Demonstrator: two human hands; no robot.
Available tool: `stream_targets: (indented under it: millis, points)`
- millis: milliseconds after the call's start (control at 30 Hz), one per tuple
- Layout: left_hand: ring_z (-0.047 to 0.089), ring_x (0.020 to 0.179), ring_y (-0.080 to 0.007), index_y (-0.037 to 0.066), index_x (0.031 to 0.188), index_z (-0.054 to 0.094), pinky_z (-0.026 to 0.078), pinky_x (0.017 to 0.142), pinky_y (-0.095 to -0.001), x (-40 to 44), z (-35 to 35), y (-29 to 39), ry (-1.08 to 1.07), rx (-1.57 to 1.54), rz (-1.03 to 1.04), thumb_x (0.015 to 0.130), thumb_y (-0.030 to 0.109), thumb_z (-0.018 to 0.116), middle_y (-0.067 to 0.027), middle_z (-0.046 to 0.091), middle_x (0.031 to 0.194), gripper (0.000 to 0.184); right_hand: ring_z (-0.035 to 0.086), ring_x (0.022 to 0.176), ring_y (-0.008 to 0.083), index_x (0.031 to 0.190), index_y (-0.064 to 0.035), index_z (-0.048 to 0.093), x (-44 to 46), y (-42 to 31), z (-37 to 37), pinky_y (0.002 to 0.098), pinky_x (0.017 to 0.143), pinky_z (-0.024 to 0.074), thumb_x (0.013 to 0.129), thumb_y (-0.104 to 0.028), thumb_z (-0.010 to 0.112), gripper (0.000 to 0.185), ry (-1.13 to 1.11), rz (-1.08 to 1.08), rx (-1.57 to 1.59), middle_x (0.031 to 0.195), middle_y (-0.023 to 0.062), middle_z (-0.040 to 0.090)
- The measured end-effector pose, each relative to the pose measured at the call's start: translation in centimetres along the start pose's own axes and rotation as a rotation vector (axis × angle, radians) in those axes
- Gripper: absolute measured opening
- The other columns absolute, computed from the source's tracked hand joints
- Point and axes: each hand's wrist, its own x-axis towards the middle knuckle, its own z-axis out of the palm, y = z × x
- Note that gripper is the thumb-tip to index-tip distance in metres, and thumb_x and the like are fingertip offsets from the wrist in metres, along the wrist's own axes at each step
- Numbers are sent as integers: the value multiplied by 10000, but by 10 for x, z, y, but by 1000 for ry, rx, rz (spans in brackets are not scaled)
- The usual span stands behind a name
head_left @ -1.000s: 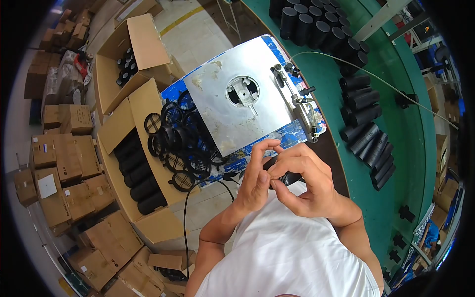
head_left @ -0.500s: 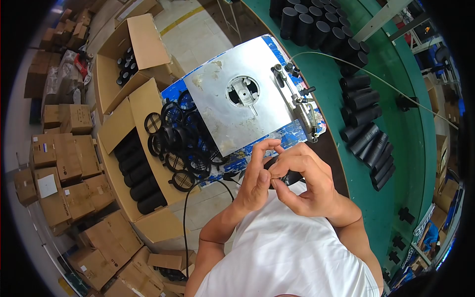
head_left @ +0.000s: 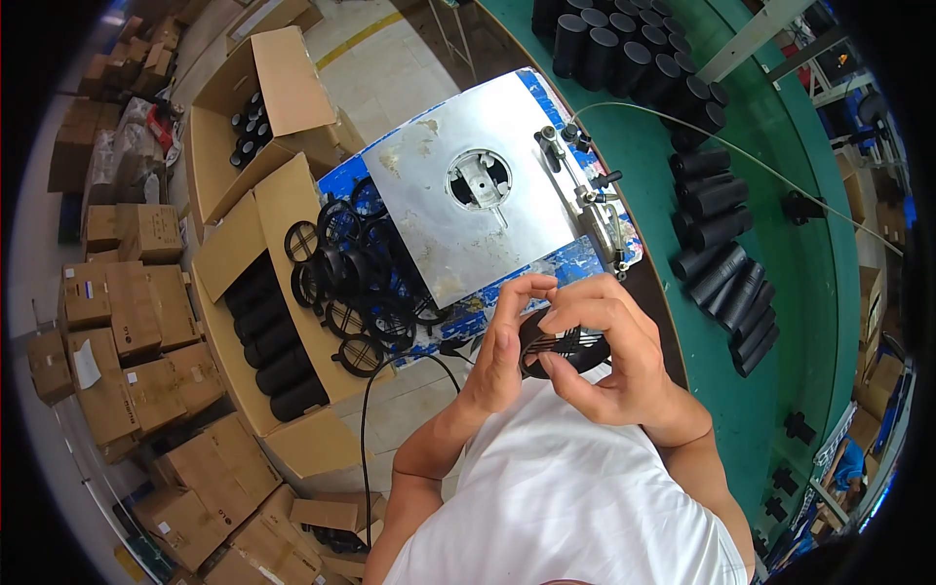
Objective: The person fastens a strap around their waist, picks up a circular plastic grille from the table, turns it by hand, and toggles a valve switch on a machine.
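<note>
Close in front of my white shirt, a round black plastic grille [head_left: 567, 343] with crossing bars sits between my hands. My left hand [head_left: 504, 341] is curved round its left side, thumb upright against the rim. From the right, my right hand [head_left: 614, 336] grips it, thumb at the near edge and bent fingers over the top; they hide part of it. Just beyond my hands lies a metal plate [head_left: 429, 210] with a round opening. Similar black rings with crossbars [head_left: 356, 273] are heaped on the blue surface to its left.
A metal clamp-like mechanism [head_left: 590, 195] stands at the plate's right edge. Black cylinders [head_left: 717, 195] lie and stand on the green bench [head_left: 770, 380]. An open carton [head_left: 327, 375] on the left holds more cylinders. A black cable [head_left: 365, 439] hangs near my left arm.
My right thumb and fingers have spread apart, away from my left fingertips. More of the grille and its bars shows between my hands.
</note>
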Motion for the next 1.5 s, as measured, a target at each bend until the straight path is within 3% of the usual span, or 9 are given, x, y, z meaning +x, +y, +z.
stream_targets:
  millis: [333, 433, 500, 600, 633, 733, 767, 1100, 1500]
  points:
    - [464, 747, -51, 27, 1314, 370, 317, 564, -170, 2, 0, 7, -90, -209, -155, 785, 874, 126, -51, 482, 1098, 1028, 628, 878, 269, 1044, 5, 595, -12, 14, -21, 332, 750, 515, 720, -38, 715, 348, 23, 126, -142, 991, 150, 615]
    - [472, 736, -55, 19, 1294, 396, 326, 569, -174, 6, -3, 1, -95, -268, -158, 812, 846, 116, -47, 512, 1046, 998, 643, 869, 254, 1060, 16, 592, -26, 18, -21, 305, 686, 523, 747, -92, 726, 358, -20, 353, -57, 1022, 139, 629]
    - [481, 732, -60, 12, 1268, 430, 343, 586, -181, 9, -7, -2, -138, -310, -148, 865, 794, 138, -45, 537, 1001, 926, 661, 808, 227, 1072, 21, 589, -37, 24, -20, 282, 641, 528, 777, -106, 720, 347, -35, 429, -59, 999, 133, 648]
    - [498, 745, -71, 5, 1199, 491, 379, 638, -200, 13, -10, -11, -3, -29, -75, 967, 643, 187, -49, 570, 951, 744, 662, 749, 209, 1072, 16, 593, -51, 32, -18, 284, 643, 528, 793, -92, 706, 319, 25, 593, -69, 926, 126, 662]
    - [513, 765, -83, -1, 1083, 545, 414, 710, -224, 15, -8, -9, 92, 6, 40, 1031, 419, 305, -69, 592, 936, 487, 659, 714, 192, 1066, 8, 602, -51, 35, -15, 281, 638, 519, 804, -72, 688, 287, 100, 541, -60, 871, 122, 669]
    - [526, 792, -90, -11, 989, 557, 430, 758, -238, 22, -10, 5, 196, 238, 224, 1029, 262, 389, -78, 602, 913, 323, 662, 734, 189, 1064, 9, 606, -51, 36, -19, 288, 650, 515, 807, -71, 682, 280, 92, 582, -53, 874, 127, 671]
    - [542, 803, -124, 2, 887, 560, 445, 753, -266, 21, -11, 7, 248, 149, 200, 1024, 215, 423, -115, 614, 937, 289, 663, 738, 193, 1063, 11, 607, -51, 37, -20, 291, 656, 516, 808, -71, 680, 278, 88, 561, -47, 875, 128, 672]
    - [488, 701, -133, 14, 790, 485, 415, 657, -261, 21, -27, -1, 224, 33, 129, 1038, 266, 402, -89, 524, 750, 363, 674, 765, 232, 1064, 11, 604, -47, 42, -15, 309, 689, 523, 804, -75, 687, 286, 59, 489, -9, 900, 145, 678]
    - [500, 663, -70, 16, 1024, 549, 382, 583, -205, 20, -40, -15, 397, 8, 103, 951, 100, 579, -34, 576, 761, 115, 673, 776, 255, 1071, 4, 587, -41, 51, -12, 318, 699, 524, 801, -68, 684, 295, -42, 467, -15, 909, 150, 669]
